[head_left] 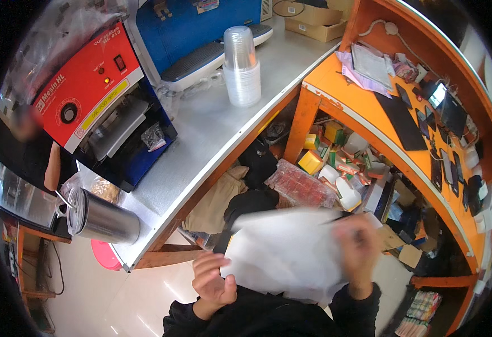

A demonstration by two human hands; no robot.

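A blurred white sheet (285,253) spreads toward two o'clock from the half-curled left hand (212,280) and nine o'clock from the blurred right hand (358,247), between the two. I cannot tell whether either hand grips it. Near twelve o'clock, stacked clear cups (242,78) stand on the metal surface (198,143).

One red machine (88,84); to its right, one blue appliance (190,33) and one stack of clear cups (242,76); on its near side, one steel canister (110,218); well below and right of it, one white sheet (285,253), one left hand (212,279), one right hand (358,247).
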